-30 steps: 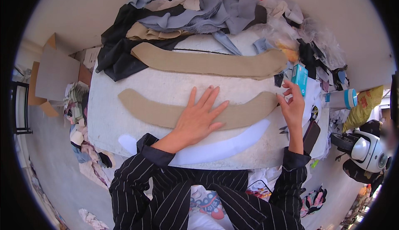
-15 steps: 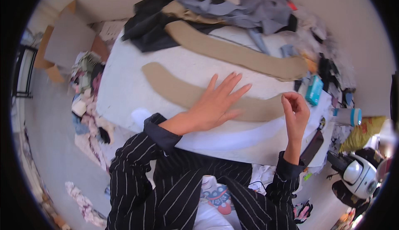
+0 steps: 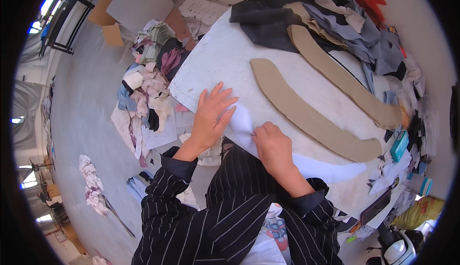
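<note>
Along the desk's (image 3: 215, 63) near edge lies the white curved strip (image 3: 330, 171); your right hand (image 3: 273, 145) pinches it between closed fingertips. Your left hand (image 3: 211, 116), fingers spread, rests by the desk's near-left edge. A tan curved fabric piece (image 3: 306, 117) lies mid-desk.

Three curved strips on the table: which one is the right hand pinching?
The white strip, nearest the person's body, pinched by the right hand. The two tan strips lie farther in, untouched.
</note>
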A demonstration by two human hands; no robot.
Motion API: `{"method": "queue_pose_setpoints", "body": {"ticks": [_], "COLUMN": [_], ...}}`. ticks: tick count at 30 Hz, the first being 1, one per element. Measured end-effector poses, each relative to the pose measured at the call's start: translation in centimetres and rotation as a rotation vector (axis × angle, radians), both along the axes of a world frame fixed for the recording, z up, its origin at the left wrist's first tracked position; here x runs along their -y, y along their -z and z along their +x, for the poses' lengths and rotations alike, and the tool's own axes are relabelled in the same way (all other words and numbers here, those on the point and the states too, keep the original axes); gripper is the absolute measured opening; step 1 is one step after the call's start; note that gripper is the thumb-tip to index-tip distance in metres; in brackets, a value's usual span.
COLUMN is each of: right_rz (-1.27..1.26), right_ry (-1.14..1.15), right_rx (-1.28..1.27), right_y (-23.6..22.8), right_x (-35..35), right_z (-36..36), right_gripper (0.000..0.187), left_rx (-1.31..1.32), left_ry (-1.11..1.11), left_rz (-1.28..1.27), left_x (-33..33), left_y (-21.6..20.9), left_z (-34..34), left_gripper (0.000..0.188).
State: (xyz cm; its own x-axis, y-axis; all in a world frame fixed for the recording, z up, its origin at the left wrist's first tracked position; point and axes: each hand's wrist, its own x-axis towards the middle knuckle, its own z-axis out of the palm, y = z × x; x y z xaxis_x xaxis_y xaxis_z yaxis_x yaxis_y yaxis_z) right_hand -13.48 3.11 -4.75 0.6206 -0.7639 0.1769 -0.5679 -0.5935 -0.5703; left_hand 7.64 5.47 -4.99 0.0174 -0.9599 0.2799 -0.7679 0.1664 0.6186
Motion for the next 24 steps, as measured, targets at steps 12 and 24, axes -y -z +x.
{"method": "queue_pose_setpoints", "body": {"ticks": [12, 24], "right_rz": [-0.136, -0.379], "right_ry": [0.007, 0.292], "right_rx": [-0.013, 0.343], "right_y": [0.0, -3.6], "right_x": [0.6, 2.4], "right_z": [-0.6, -7.7], "right_gripper": [0.006, 0.021], "left_rx": [0.335, -0.001], "left_ry": [-0.064, -0.005], "left_rz": [0.055, 0.045], "left_x": [-0.8, -1.4], "left_y": [2.0, -1.2], "left_z": [-1.5, -3.4], "left_gripper": [0.051, 0.049]}}
